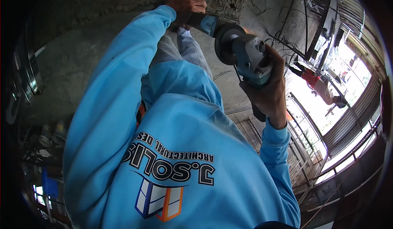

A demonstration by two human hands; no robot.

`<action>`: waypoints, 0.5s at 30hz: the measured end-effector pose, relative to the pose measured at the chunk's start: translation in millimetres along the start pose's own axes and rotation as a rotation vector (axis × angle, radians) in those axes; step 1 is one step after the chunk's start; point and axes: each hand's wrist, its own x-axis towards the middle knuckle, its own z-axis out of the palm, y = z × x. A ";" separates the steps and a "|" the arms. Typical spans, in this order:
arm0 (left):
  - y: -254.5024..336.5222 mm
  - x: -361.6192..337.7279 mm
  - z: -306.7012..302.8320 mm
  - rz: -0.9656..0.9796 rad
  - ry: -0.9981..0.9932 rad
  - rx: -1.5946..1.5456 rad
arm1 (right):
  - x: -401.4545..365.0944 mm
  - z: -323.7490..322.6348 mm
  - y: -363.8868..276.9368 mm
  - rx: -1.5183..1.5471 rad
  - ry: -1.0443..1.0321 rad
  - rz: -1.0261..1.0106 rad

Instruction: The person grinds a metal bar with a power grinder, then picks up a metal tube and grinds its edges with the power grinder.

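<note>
My right hand [270, 86] is wrapped around the body of an angle grinder [250, 59], its thumb and fingers on either side of the housing. The round grinder disc [226, 43] faces left and meets the end of a short metal bar [204, 23] in this view. That bar is dark grey, with a light blue reflective patch near the disc. My left hand [186, 9] is closed around the other end of the bar, with part of its grip hidden. Both arms wear light blue sleeves, and my grey trousers [192, 49] show below the bar.
Grey concrete floor [94, 61] spreads at the left. Loose cables [282, 37] lie at the upper right near metal framing. Another person in a red garment [311, 77] stands farther off at the right, by corrugated sheets [350, 137]. Metal profiles [28, 71] stand at the far left.
</note>
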 end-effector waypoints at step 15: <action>2.9 -2.6 -3.2 -0.041 -0.038 -0.026 | -0.1 -2.3 0.9 -0.036 -0.009 -0.095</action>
